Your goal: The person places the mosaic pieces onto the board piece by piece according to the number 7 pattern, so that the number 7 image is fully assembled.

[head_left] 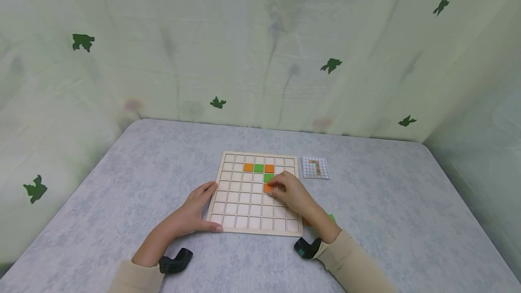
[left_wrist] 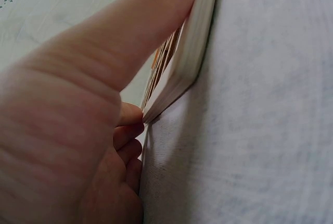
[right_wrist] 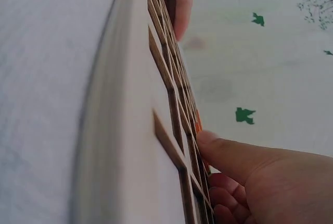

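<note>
A wooden grid board (head_left: 255,231) lies flat on the table. An orange tile (head_left: 248,167), a green tile (head_left: 258,168) and another orange tile (head_left: 269,168) form a row in its upper part. Below the row's right end come a second green tile (head_left: 268,178) and a further orange tile (head_left: 267,188). My right hand (head_left: 291,191) pinches that lowest orange tile at its grid square, thumb and forefinger at its right side. At the board's near left corner, my left hand (head_left: 195,209) rests with its thumb on the front edge and extended fingers against the left side.
A small pattern card (head_left: 315,167) with a coloured grid lies right of the board. Green (head_left: 332,217) and orange (head_left: 307,222) pieces show partly behind my right wrist. A light curtain (head_left: 244,58) with green bird shapes hangs behind the table (head_left: 374,207).
</note>
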Tool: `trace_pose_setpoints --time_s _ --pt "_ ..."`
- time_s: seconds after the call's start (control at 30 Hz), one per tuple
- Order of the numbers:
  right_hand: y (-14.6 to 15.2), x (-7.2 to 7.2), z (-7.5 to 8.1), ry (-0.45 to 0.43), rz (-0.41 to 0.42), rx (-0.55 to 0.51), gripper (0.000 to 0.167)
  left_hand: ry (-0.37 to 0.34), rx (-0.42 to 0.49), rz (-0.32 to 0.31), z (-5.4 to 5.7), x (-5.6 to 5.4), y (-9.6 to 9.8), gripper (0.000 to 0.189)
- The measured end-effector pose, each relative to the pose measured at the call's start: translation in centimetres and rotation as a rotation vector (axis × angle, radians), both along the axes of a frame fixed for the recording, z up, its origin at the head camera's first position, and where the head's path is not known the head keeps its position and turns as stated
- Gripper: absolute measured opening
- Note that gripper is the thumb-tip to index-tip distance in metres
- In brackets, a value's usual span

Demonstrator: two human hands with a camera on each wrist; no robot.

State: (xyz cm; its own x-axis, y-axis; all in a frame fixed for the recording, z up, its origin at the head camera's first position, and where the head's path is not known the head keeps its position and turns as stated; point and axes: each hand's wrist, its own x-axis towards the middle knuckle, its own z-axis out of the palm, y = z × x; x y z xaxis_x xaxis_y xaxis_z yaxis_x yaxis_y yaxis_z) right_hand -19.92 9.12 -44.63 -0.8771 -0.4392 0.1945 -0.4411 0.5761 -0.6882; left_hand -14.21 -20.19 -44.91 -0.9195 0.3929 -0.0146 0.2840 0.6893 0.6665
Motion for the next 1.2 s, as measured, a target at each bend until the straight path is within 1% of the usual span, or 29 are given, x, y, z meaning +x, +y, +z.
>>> trace_pose_setpoints --time_s 0.17,0.23,0.37,0.5,0.7,0.8,0.87,1.03,1.2 --pt "0.4 0.2 0.6 -0.059 0.029 0.006 0.028 -0.004 0.000 0.006 0.0 0.0 0.0 0.118" --pt "0.6 0.2 1.1 -0.086 0.033 -0.010 0.031 -0.002 -0.001 0.006 0.0 0.0 0.0 0.117" --pt "1.2 0.5 2.3 -0.131 0.026 -0.073 0.037 -0.002 0.002 0.006 0.0 0.1 0.1 0.118" --pt "2.4 1.1 3.5 -0.105 0.025 -0.087 0.042 -0.002 -0.005 0.006 0.0 0.1 0.1 0.118" --pt "5.2 2.5 4.6 -0.014 0.023 -0.048 0.048 -0.002 -0.007 0.009 0.0 0.1 0.0 0.117" --pt "6.9 3.2 4.6 0.012 0.034 -0.041 0.050 0.004 -0.012 0.009 0.0 0.1 0.0 0.117" --pt "8.1 3.7 4.5 0.007 0.034 -0.037 0.051 0.006 -0.013 0.009 0.0 0.1 0.0 0.117" --pt "10.8 5.0 3.7 -0.022 0.012 -0.001 0.052 0.006 -0.009 0.008 0.1 0.1 0.1 0.117" --pt "12.7 5.8 2.8 -0.058 0.019 0.034 0.052 0.012 -0.011 0.006 0.1 0.0 0.1 0.118"
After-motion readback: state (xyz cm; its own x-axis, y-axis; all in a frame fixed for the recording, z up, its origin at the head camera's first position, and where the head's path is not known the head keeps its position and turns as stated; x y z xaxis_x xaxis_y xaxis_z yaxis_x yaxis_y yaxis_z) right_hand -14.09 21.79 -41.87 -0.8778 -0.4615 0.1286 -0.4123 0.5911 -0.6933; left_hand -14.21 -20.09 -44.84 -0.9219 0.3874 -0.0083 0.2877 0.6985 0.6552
